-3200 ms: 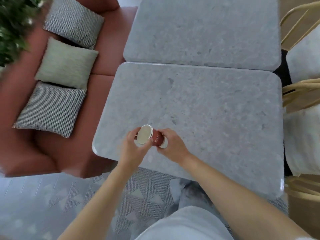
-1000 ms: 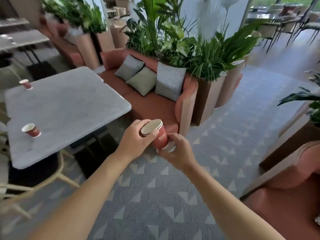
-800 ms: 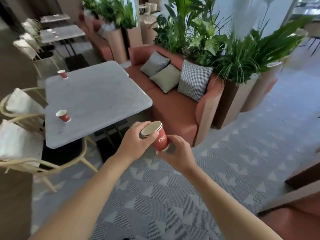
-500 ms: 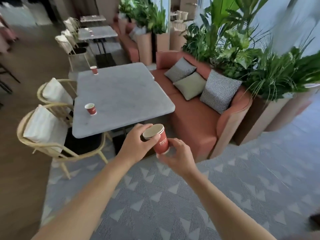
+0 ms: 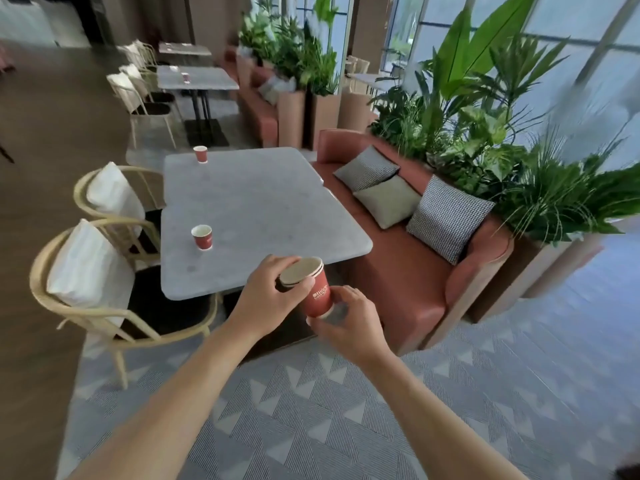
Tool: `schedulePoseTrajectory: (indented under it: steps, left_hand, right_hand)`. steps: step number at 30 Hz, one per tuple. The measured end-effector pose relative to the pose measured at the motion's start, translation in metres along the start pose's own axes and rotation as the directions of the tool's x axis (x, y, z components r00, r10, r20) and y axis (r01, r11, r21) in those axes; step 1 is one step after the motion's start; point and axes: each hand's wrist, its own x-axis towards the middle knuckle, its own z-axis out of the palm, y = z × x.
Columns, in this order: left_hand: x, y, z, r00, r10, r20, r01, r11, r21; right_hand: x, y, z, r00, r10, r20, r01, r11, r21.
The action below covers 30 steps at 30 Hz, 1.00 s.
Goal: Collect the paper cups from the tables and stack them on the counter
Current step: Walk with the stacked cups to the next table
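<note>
Both hands are up in front of the person, over the grey patterned carpet (image 5: pixel 346 420), sharing one small stack of red paper cups (image 5: pixel 313 289) with white rims and pale lettering; at least two rims show nested at the top. The left hand (image 5: pixel 268 299) curls round the upper part, thumb across the mouth and fingers wrapped behind the rim. The right hand (image 5: pixel 349 323) cups the base from below, fingertips pinching the bottom edge. The stack tilts a little, mouth toward the left hand.

Just beyond the hands stands a grey stone-topped table (image 5: pixel 263 209) made of two slabs pushed together. One red paper cup (image 5: pixel 202 237) sits upright near the tabletop's left edge, on the nearer slab. Another red paper cup (image 5: pixel 200 154) stands at the far left corner. Two pale wooden chairs with white cushions (image 5: pixel 93 271) are drawn up along that left edge. On the right edge runs a terracotta upholstered bench (image 5: pixel 398 271) carrying three cushions, two checked and one plain green (image 5: pixel 386 200), backed by planters of leafy green plants (image 5: pixel 485 140).

Farther back, another grey table (image 5: pixel 197 77) holds what looks like one more red cup (image 5: pixel 186 77), too small to be sure.
</note>
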Motion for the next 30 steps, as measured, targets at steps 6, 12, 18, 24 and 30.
schedulePoseTrajectory:
  steps: [6,12,18,24,30]
  left_hand:
    - [-0.002,-0.040,-0.061,1.000,-0.020,-0.015,0.018,0.997,-0.081]
    - [-0.014,-0.078,-0.111,0.988,-0.112,-0.106,0.091,0.979,-0.184]
    - [-0.032,-0.108,-0.157,0.944,-0.218,-0.247,0.151,0.952,-0.265]
    - [-0.042,-0.133,-0.202,0.882,-0.299,-0.363,0.208,0.941,-0.268]
    - [-0.018,-0.156,-0.231,0.813,-0.392,-0.431,0.302,0.916,-0.264]
  right_hand:
    - [0.011,-0.039,0.060,1.000,0.012,0.024,-0.011,0.998,-0.059]
    - [0.029,-0.074,0.108,0.992,-0.043,0.122,0.055,0.994,-0.093]
    - [0.045,-0.105,0.162,0.959,-0.085,0.272,0.105,0.993,-0.058]
    - [0.069,-0.133,0.218,0.889,-0.156,0.431,0.137,0.988,0.076]
    - [0.123,-0.143,0.261,0.794,-0.238,0.559,0.180,0.971,0.158]
